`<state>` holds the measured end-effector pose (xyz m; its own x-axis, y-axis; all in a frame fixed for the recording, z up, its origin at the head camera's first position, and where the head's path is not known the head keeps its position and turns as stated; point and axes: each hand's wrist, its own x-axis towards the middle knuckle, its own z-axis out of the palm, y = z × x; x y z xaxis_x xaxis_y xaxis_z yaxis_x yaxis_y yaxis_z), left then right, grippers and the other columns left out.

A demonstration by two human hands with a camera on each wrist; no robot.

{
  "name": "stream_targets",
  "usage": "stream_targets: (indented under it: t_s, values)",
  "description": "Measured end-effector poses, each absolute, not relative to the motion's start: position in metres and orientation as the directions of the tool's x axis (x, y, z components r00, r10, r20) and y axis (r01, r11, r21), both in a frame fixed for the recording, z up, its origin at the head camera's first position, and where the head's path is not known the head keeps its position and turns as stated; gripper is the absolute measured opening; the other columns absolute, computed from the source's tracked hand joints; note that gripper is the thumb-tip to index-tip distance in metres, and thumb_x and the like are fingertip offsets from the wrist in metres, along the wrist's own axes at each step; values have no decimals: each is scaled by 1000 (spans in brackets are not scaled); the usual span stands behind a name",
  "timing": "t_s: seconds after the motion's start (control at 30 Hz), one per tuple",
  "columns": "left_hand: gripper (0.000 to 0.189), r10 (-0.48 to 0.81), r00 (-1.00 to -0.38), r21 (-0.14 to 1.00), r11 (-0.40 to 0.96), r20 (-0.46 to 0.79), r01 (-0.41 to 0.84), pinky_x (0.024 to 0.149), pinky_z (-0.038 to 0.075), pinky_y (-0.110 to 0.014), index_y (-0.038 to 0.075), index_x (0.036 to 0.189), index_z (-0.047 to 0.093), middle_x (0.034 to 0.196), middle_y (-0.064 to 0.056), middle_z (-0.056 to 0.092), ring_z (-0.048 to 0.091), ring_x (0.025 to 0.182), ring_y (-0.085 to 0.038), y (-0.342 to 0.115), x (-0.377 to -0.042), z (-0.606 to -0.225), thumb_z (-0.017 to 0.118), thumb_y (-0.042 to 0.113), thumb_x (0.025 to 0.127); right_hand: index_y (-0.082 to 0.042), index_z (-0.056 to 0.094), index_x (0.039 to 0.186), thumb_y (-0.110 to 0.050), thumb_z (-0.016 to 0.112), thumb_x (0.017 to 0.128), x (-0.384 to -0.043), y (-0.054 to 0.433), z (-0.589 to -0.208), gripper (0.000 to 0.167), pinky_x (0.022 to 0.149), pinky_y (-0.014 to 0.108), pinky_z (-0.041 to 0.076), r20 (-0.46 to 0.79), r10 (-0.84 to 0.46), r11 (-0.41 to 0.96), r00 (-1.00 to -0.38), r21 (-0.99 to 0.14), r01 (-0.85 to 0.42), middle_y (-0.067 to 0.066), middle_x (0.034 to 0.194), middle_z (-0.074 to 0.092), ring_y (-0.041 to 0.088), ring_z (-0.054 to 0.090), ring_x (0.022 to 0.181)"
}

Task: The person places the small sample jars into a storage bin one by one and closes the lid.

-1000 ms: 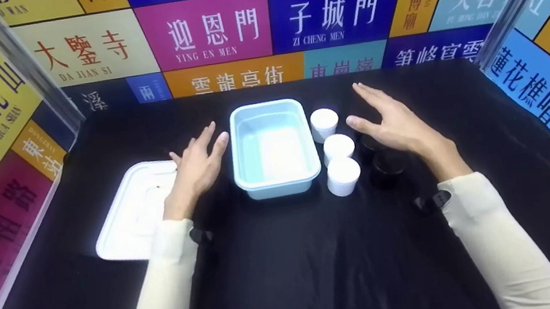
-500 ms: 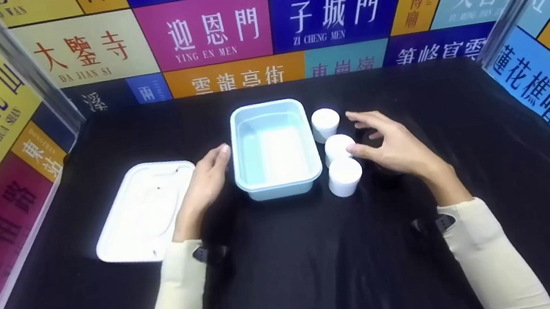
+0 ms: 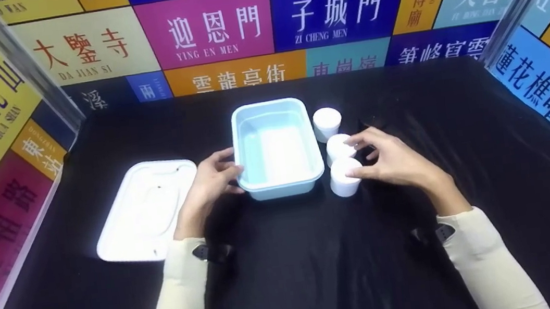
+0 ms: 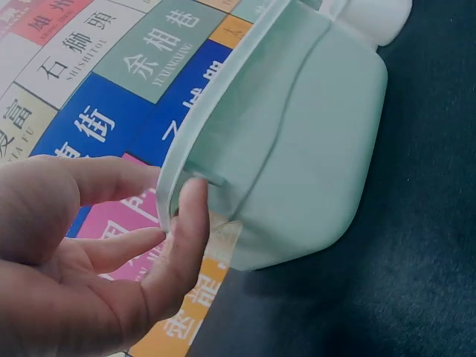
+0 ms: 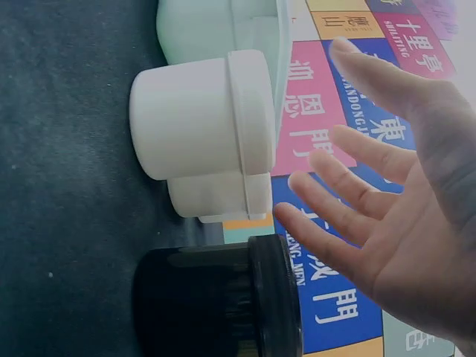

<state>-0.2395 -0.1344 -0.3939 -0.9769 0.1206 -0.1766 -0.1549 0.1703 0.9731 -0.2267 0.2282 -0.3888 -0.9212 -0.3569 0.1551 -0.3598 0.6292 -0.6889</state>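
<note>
A pale blue-green plastic tub (image 3: 282, 190) stands on the black cloth, its inside facing up. My left hand (image 3: 209, 181) is at its left side, the thumb over the rim and the other fingers along the outer wall; the left wrist view shows the fingertips at the rim (image 4: 201, 123). Right of the tub are three white lidded jars in a row: front (image 3: 346, 185), middle (image 3: 339, 145) and back (image 3: 327, 123). My right hand (image 3: 393, 158) hovers over the front and middle ones, its fingers bent loosely and spread, apart from the jar in the right wrist view.
A white tub lid (image 3: 138, 218) lies flat at the left, near my left forearm. A black jar (image 5: 201, 297) stands beside the white jars, mostly hidden under my right hand in the head view. Printed panels (image 3: 215, 28) wall in the back and sides.
My left hand has come off the white lid's area to the tub's rim, where it now grips. My right hand has come down and toward me, over the front white jars.
</note>
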Motion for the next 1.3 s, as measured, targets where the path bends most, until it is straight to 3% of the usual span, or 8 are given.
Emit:
stream_targets:
  t_s: [0.27, 0.6, 0.97, 1.3]
  values:
    - [58, 119, -979, 980, 135, -163, -147, 58, 61, -25, -2, 148, 42, 121, -27, 60, 66, 76, -14, -135, -242, -396, 58, -5, 93, -2, 64, 121, -21, 91, 72, -224, 222, -393, 59, 88, 47, 58, 143, -390, 683, -909, -618, -391, 15, 114, 62, 30, 63, 107]
    - [57, 110, -980, 977, 149, -166, -149, 59, 61, -25, 1, 148, 44, 123, -27, 60, 66, 75, -15, -138, -244, -399, 55, -4, 93, -2, 65, 119, -19, 91, 68, -221, 217, -398, 60, 93, 44, 49, 125, -413, 739, -902, -534, -412, 15, 112, 61, 29, 58, 103]
    - [57, 102, -983, 980, 142, -154, -139, 58, 61, -25, 0, 148, 44, 124, -29, 60, 65, 77, -15, -137, -244, -400, 54, -5, 92, -4, 64, 127, -22, 89, 71, -219, 215, -398, 64, 98, 47, 50, 91, -428, 741, -899, -534, -407, 17, 124, 64, 31, 60, 110]
    - [59, 112, -977, 976, 143, -180, -163, 61, 61, -25, 4, 150, 42, 125, -27, 60, 67, 80, -17, -138, -244, -398, 55, -1, 92, -7, 67, 125, -25, 90, 69, -209, 209, -381, 64, 96, 43, 50, 192, -429, 708, -883, -536, -460, 13, 123, 62, 28, 59, 109]
